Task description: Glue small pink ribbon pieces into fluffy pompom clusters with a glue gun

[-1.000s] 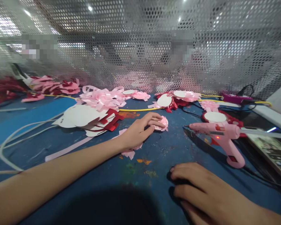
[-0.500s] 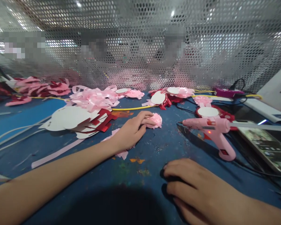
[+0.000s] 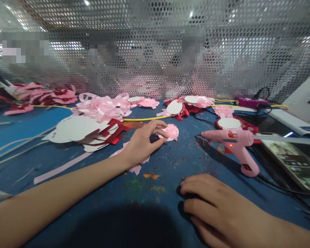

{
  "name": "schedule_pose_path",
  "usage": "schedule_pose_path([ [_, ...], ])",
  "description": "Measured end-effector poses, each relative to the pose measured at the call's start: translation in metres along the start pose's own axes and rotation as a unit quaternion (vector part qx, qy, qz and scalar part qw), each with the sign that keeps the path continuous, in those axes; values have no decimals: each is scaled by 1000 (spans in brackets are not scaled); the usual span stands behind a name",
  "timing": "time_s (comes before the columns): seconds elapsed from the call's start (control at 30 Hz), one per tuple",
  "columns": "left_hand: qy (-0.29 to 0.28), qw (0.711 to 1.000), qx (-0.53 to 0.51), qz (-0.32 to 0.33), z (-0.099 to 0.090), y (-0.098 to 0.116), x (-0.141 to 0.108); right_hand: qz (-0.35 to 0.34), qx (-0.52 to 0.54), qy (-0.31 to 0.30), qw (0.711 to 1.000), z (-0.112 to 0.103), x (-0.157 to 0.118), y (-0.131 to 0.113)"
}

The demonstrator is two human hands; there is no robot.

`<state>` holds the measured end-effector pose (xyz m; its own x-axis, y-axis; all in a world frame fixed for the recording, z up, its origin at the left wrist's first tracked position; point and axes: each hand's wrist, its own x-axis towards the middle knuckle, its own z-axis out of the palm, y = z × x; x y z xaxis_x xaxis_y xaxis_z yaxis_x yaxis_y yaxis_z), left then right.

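A small pink ruffled ribbon rosette [image 3: 172, 132] with a pale backing lies on the blue table. My left hand [image 3: 143, 140] reaches over to it from the left, thumb and fingertips closed on its near left edge. Beneath my left wrist, more pink ribbon [image 3: 135, 168] sticks out, mostly covered. My right hand [image 3: 214, 203] rests on the table at the lower right, holding nothing, its fingers loosely bent and a little apart. Beyond it a pink hot glue gun [image 3: 231, 137] lies with its nozzle pointing left, a small orange light glowing and a glue stick in its back.
White card cutouts [image 3: 73, 129] with red ribbon tails are stacked at left, before a heap of pink ribbon [image 3: 103, 105]. Finished-looking rosettes with white discs [image 3: 174, 107] line a perforated metal screen [image 3: 150, 69]. A phone [image 3: 291, 160] and cables lie at right.
The fingers of my left hand have lifted and bent slightly, showing more of the rosette and opening a gap above the thumb. My right hand stays in place.
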<state>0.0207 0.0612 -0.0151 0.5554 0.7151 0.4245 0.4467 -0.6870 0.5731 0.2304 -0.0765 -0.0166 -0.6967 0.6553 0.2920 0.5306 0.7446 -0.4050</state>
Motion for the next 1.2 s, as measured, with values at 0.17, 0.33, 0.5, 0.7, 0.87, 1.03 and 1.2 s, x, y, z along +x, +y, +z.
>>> schedule_pose_path([
  [0.17,21,1000,-18,9,1,-1,0,2,-4,16,1000,0,-1,-1],
  [0.33,16,999,-33,7,1,-3,0,7,-4,5,1000,1,0,1],
  [0.5,13,999,-33,12,1,-3,-1,8,-10,10,1000,0,1,-1],
  [0.7,15,1000,-17,21,1,-1,0,1,-8,6,1000,0,-1,-3],
  [0.87,38,999,5,25,0,-1,-1,7,-7,7,1000,1,1,-1],
  [1.03,65,998,7,11,1,-4,0,3,-12,-6,1000,0,-1,-1],
  [1.2,63,997,-46,-5,3,-6,-1,6,-7,8,1000,0,-1,-2],
])
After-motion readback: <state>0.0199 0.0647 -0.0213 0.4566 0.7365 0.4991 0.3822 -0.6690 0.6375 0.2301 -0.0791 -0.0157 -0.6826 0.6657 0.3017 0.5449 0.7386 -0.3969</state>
